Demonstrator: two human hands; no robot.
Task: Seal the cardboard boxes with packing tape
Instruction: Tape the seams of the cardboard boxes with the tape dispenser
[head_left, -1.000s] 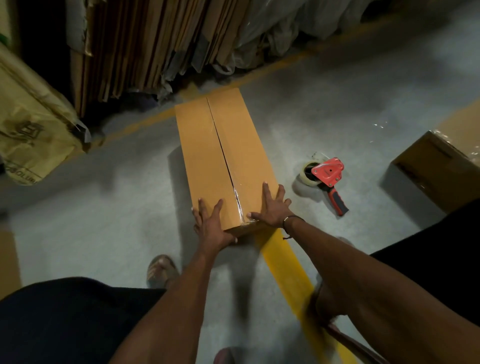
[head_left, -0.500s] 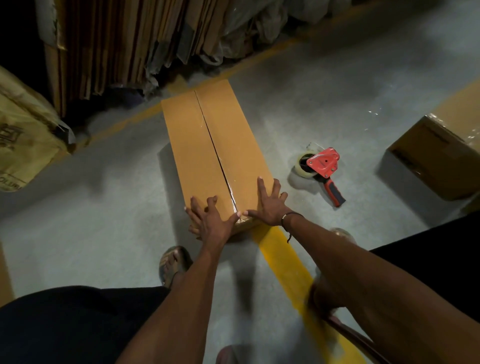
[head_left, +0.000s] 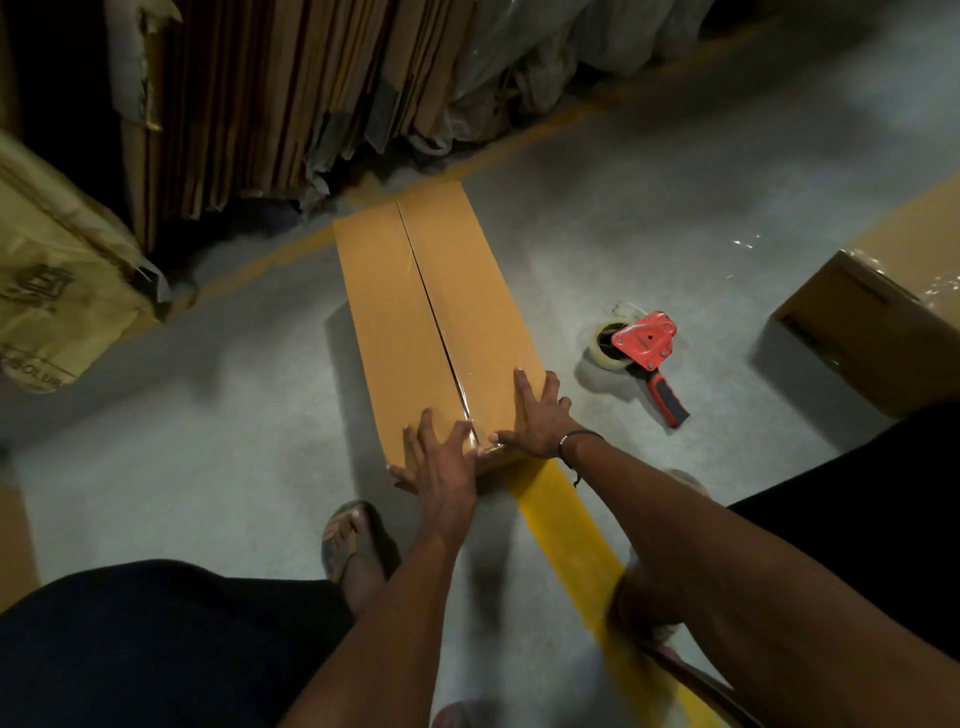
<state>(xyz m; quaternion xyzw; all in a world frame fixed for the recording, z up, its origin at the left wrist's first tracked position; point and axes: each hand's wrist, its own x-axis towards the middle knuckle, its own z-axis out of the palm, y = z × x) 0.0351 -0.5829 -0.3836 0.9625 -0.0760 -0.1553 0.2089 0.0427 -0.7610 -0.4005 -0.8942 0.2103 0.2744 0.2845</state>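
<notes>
Left hand (head_left: 441, 457), right hand (head_left: 537, 421), flat on box (head_left: 431, 312)

arms bare, sleeveless | right wrist: beaded bracelet (head_left: 562, 440), dark cord | dark trousers (head_left: 130, 644) | flip-flop sandal (head_left: 353, 535)

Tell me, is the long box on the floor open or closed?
Closed. The long box's two top flaps lie flat and meet at the middle seam, with shiny tape along it.

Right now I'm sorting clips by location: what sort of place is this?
Probably a warehouse packing area: flattened cardboard sheets stand stacked by the wall, yellow floor lines mark lanes, and a tape dispenser lies beside the cardboard box.
</notes>
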